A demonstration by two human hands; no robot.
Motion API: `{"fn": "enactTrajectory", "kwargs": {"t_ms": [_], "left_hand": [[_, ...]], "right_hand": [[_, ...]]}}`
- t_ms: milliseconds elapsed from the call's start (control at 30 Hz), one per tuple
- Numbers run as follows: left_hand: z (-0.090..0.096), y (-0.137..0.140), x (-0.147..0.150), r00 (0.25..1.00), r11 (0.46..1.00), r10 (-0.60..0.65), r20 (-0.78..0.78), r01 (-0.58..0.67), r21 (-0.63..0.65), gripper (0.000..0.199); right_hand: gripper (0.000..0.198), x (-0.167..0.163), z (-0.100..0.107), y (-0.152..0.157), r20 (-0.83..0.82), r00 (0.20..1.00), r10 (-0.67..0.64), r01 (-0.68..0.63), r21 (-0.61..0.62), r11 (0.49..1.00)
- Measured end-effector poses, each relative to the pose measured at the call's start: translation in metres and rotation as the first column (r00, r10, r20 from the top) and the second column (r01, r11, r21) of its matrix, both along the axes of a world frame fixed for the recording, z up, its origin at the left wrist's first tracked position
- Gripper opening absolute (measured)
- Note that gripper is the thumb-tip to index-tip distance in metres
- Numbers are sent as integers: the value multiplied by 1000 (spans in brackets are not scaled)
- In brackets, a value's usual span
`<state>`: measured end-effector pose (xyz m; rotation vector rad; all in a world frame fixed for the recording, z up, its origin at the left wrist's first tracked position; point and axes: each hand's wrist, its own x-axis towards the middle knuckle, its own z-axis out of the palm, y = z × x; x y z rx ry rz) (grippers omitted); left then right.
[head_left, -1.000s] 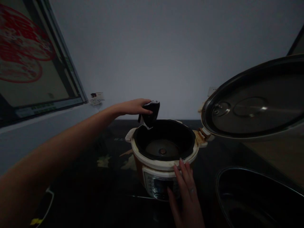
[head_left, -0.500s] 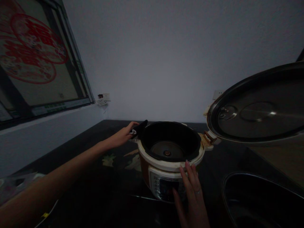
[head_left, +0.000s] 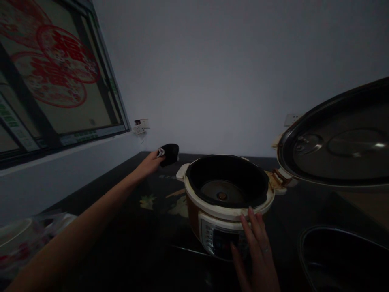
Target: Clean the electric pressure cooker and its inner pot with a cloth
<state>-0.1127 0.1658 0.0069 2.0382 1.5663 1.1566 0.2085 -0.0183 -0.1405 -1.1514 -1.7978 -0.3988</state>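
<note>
An electric pressure cooker [head_left: 225, 214] stands on the dark tabletop with its lid [head_left: 343, 142] swung up to the right. No inner pot sits in it, so the bottom plate and its round centre button show. Left of the cooker and apart from its side handle, my left hand [head_left: 149, 162] grips a folded black cloth [head_left: 169, 155] with a white mark. My right hand [head_left: 258, 251] rests against the cooker's front right rim and panel, fingers stretched out. Close to it at the lower right is a dark pot [head_left: 343, 255], partly out of view.
A clear plastic bag with things in it [head_left: 33, 235] lies at the left edge, partly behind my left forearm. The dark tabletop [head_left: 121, 243] carries a leaf pattern. Sockets [head_left: 141, 126] are on the wall, beside a window [head_left: 67, 73] with red stickers.
My left hand has drawn the black cloth away from the cooker's left rim, out to the left. My right hand stays on the cooker's front. The view has shifted slightly left.
</note>
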Motion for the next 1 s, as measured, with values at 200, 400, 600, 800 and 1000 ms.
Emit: {"fn": "enactTrajectory", "kwargs": {"t_ms": [200,400,600,800,1000], "left_hand": [[-10,-8,15,967,983,-183,-175,182,-25,49],[-25,-32,29,847,924,-375,-377,376,-74,61],[-22,-56,18,829,917,-384,-406,394,-62,65],[-21,-56,24,841,929,-365,-399,361,-87,61],[-19,-10,36,872,926,-377,-311,366,-95,49]], "right_hand": [[74,0,-1,-1,2,1000,-5,5,-4,1000],[75,0,-2,-1,-13,1000,0,0,-27,1000],[75,2,-4,0,0,1000,7,-7,-25,1000],[75,-1,-1,-3,-16,1000,-8,7,-36,999],[75,0,-2,-2,-33,999,7,-8,-28,1000]]}}
